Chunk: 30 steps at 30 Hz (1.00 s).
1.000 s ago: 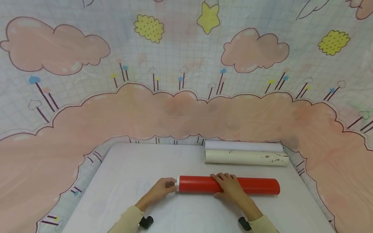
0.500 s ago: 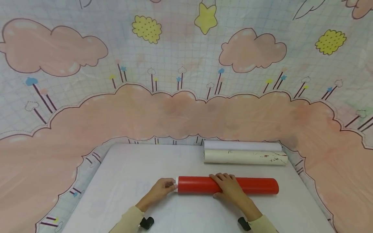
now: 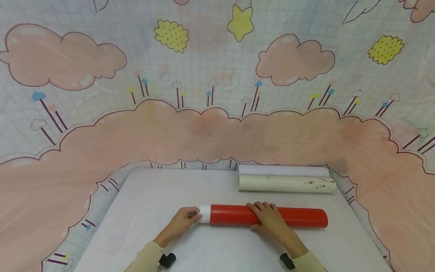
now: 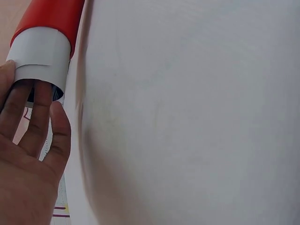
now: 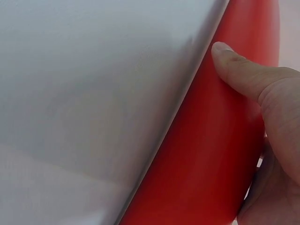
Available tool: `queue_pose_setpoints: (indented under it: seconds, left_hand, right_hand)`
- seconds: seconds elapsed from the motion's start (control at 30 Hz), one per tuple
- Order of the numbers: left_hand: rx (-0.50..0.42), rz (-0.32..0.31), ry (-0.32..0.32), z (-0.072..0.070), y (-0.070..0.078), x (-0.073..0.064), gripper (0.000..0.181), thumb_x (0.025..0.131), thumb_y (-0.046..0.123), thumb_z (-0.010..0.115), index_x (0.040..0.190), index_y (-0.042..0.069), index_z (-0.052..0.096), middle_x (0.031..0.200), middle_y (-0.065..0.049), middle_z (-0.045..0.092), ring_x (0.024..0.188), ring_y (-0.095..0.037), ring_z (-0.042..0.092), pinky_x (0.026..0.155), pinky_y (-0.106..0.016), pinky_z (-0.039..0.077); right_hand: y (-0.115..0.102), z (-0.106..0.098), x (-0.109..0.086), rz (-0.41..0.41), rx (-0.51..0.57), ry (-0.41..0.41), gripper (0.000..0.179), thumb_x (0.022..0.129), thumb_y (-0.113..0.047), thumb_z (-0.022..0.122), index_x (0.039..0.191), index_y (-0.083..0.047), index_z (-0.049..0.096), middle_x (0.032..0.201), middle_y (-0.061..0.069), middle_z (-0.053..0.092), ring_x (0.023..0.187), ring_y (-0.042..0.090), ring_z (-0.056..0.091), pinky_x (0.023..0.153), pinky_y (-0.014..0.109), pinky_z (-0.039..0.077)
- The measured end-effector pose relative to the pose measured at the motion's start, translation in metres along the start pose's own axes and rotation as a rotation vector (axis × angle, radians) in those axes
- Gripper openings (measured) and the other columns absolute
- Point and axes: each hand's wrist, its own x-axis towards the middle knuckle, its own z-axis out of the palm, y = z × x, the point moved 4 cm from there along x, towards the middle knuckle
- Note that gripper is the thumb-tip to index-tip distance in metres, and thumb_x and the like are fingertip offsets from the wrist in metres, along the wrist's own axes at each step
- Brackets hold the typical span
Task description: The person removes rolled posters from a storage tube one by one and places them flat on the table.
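Observation:
A long red tube [image 3: 231,214] lies crosswise on the white table, with a white rolled sheet [image 3: 205,214] sticking a short way out of its left end. My left hand [image 3: 180,223] pinches the white roll at its rim. In the left wrist view, two fingers [image 4: 42,105] reach into the roll's hollow end while the thumb lies against its outside. My right hand [image 3: 272,223] grips the red tube near its middle, fingers over the top. Its thumb [image 5: 239,68] presses along the tube's near side in the right wrist view.
Behind the red tube, at the back right of the table [image 3: 149,204], lie a cream roll [image 3: 268,183] with brownish marks and a white roll [image 3: 283,170] side by side. A cloth with printed clouds [image 3: 295,60] hangs behind the table.
My left hand has moved a little to the left with the white roll, so more of the roll shows outside the red tube. The right hand keeps its grip on the tube.

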Motion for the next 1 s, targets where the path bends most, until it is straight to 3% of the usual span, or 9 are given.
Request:
queue_pose_setpoints:
  seconds: [0.27,0.6,1.0]
  left_hand:
    - [-0.009,-0.012,0.021,-0.010,-0.002,-0.002,0.023,0.088,0.029,0.062,0.097,0.008,0.067,0.101,-0.009,0.069,0.086,-0.013,0.065,0.069,-0.019,0.050]
    - [-0.077,-0.036,-0.001,-0.014,-0.002,-0.006,0.024,0.089,0.028,0.062,0.098,0.006,0.066,0.102,-0.013,0.069,0.081,-0.009,0.063,0.066,-0.019,0.050]
    - [-0.038,-0.004,0.036,-0.026,-0.009,-0.013,0.027,0.089,0.028,0.061,0.101,0.005,0.065,0.095,-0.011,0.071,0.076,-0.004,0.062,0.064,-0.019,0.049]
  right_hand:
    - [0.006,-0.004,-0.004,-0.006,-0.023,0.028,0.073,0.073,-0.044,0.075,0.136,-0.025,0.044,0.123,0.003,0.057,0.112,0.025,0.050,0.098,0.052,0.039]
    - [0.011,-0.005,-0.006,-0.029,-0.046,0.035,0.075,0.072,-0.047,0.074,0.138,-0.029,0.042,0.122,0.001,0.056,0.112,0.023,0.050,0.098,0.051,0.038]
    - [0.017,-0.003,-0.009,-0.020,-0.068,0.051,0.075,0.072,-0.047,0.074,0.138,-0.030,0.042,0.121,0.001,0.057,0.111,0.022,0.050,0.098,0.050,0.038]
